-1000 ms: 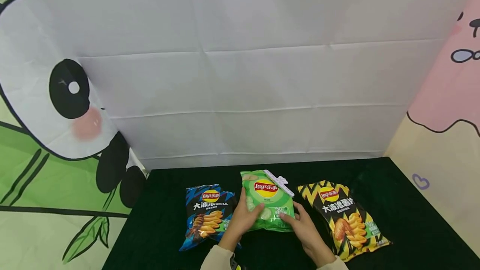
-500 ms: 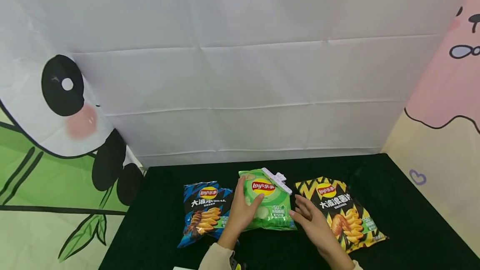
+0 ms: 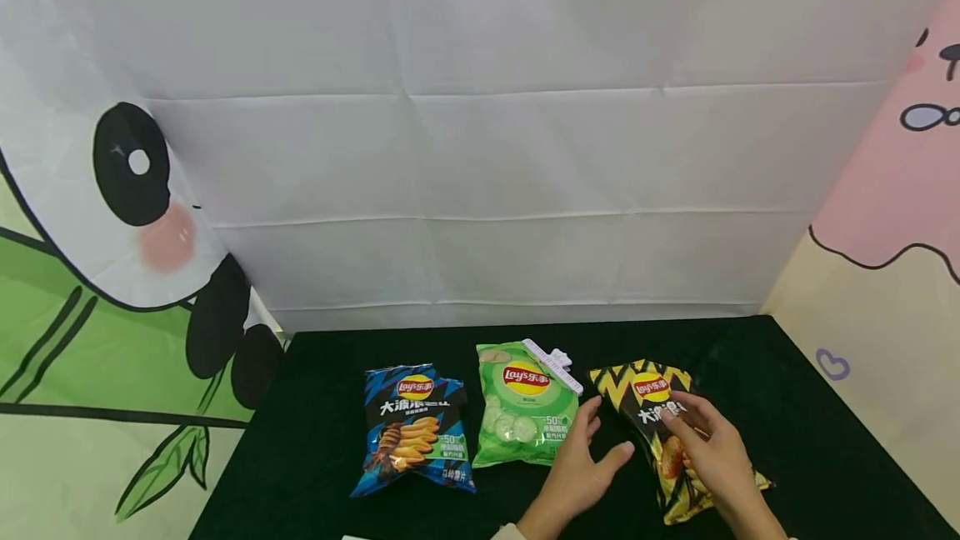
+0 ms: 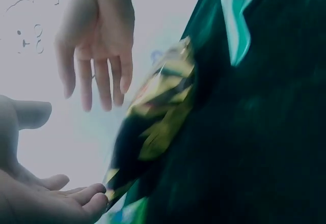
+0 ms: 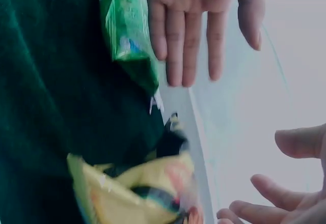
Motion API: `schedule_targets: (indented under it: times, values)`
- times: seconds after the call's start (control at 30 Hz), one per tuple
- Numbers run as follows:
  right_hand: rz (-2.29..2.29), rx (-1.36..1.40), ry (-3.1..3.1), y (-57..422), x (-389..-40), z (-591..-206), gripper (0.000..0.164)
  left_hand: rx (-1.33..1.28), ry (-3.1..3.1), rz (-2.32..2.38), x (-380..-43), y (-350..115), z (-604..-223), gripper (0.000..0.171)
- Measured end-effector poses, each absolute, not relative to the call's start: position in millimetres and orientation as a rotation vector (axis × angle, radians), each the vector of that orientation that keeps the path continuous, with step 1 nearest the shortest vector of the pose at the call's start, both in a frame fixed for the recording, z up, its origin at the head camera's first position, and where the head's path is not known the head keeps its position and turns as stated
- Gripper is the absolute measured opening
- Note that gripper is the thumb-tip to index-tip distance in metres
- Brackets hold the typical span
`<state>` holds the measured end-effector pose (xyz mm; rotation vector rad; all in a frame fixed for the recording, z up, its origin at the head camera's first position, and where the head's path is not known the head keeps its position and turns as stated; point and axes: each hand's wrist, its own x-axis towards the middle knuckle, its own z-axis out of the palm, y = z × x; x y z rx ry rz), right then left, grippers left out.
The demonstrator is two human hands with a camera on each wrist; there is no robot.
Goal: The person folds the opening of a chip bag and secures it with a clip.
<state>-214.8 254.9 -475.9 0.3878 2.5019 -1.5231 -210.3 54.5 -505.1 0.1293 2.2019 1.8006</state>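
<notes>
In the head view, a green Lay's chip bag (image 3: 517, 407) lies mid-table with a pale clip (image 3: 553, 367) across its upper right corner. My left hand (image 3: 573, 469) is just right of that bag, fingers spread and relaxed, holding nothing. Over the black-and-yellow chip bag (image 3: 633, 390) hovers my right hand (image 3: 708, 444), loosely bent and covering part of the print; contact cannot be told. Both wrist views show empty hands, with the yellow bag (image 4: 160, 107) blurred beyond the left fingers (image 4: 91, 196) and below the right hand (image 5: 285, 196).
A blue-and-black chip bag (image 3: 416, 432) lies left of the green one. Dark green cloth covers the table (image 3: 300, 407). A white backdrop (image 3: 480, 190) rises behind it. A pale forked object (image 4: 237, 23) lies on the cloth in the left wrist view.
Both hands have let go of the green bag, the right first. The left moved right to the gap between bags; the right moved over the yellow bag. The green bag stays mid-table.
</notes>
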Motion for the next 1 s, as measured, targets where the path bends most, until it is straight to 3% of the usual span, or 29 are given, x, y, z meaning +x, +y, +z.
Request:
schedule_targets:
  times: [0.47,0.77,1.0]
  values:
    - [-1.276,0.481,2.635,304,-218,-493,0.083,-0.07,1.975,1.728,-199,91,-520,0.078]
    - [-1.219,0.521,2.492,315,-220,-511,0.115,-0.132,1.946,1.74,-195,105,-521,0.078]
    - [-1.22,0.588,2.437,319,-217,-516,0.117,-0.112,1.89,1.766,-202,122,-550,0.08]
